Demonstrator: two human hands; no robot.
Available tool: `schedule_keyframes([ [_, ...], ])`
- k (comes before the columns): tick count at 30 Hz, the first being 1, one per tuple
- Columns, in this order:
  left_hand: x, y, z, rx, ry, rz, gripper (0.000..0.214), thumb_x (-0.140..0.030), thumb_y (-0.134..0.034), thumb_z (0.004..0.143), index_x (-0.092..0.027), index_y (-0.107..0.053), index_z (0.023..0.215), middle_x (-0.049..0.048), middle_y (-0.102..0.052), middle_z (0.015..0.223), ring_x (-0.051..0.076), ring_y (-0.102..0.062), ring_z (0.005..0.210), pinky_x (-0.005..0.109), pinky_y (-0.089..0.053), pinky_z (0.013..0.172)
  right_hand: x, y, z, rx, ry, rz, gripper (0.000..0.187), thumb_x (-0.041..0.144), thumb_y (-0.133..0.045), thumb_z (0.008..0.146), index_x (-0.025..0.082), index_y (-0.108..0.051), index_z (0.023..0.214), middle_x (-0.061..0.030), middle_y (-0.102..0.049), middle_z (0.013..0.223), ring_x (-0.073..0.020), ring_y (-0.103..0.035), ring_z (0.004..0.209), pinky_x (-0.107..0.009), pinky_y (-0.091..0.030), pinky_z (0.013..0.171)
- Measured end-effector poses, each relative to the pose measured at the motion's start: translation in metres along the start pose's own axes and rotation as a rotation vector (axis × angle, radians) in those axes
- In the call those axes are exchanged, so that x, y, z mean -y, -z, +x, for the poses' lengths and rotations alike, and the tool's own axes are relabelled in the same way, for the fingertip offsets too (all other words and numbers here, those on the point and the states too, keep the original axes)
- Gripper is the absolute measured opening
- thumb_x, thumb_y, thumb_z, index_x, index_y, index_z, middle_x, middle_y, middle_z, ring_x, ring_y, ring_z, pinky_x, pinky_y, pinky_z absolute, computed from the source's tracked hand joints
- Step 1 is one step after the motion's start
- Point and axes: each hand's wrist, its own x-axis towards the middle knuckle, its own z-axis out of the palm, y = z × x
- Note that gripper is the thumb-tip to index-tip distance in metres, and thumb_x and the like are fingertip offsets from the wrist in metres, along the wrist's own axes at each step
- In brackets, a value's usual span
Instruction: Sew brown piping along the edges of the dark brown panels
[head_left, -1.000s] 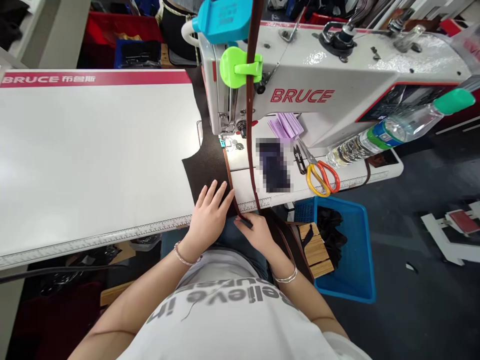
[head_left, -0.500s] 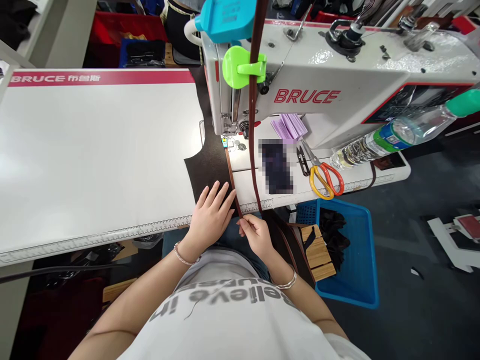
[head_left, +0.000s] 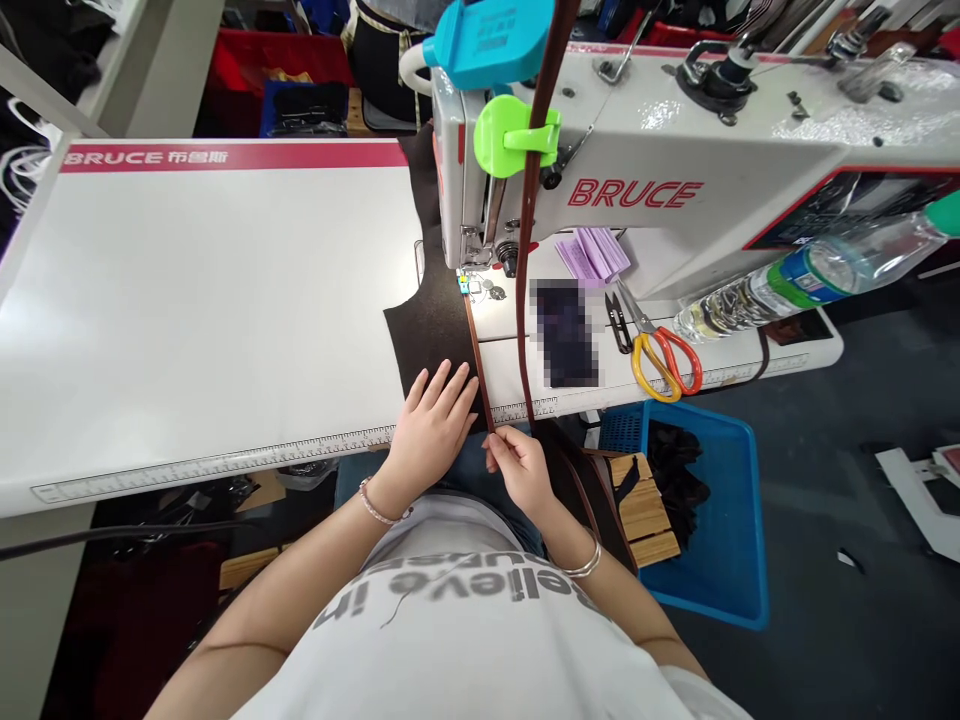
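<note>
table (head_left: 187,300): left hand (head_left: 431,435) on leather (head_left: 431,320), right (head_left: 521,470) pinching strap (head_left: 478,365)

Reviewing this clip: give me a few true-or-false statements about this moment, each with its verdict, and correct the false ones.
1. The left hand lies flat on a dark leather panel. True.
2. The orange-and-yellow scissors lie in a blue bin. False: they lie on the machine table.
3. The right hand pinches a narrow brown strap near its end. True.
4. The water bottle stands upright. False: it lies on its side.
</note>
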Motion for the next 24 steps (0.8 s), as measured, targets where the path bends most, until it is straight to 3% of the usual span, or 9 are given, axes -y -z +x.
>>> schedule_keyframes([
  [24,0.0044,0.0036,-0.0001,0.031,0.001,-0.117,0.047,-0.03,-0.042,0.096,-0.012,-0.05,0.139,0.0136,-0.044,0.15,0.033,-0.032,0.144,0.055,-0.028,0.117,0.0087,-0.0055,0.0049,-0.033,-0.016,-0.015,0.036,0.05,-0.051,0.092,0.02,-0.058,0.074,0.002,-0.054,0.053,-0.0124,-0.052,0.048,-0.025,-0.044,0.051],
])
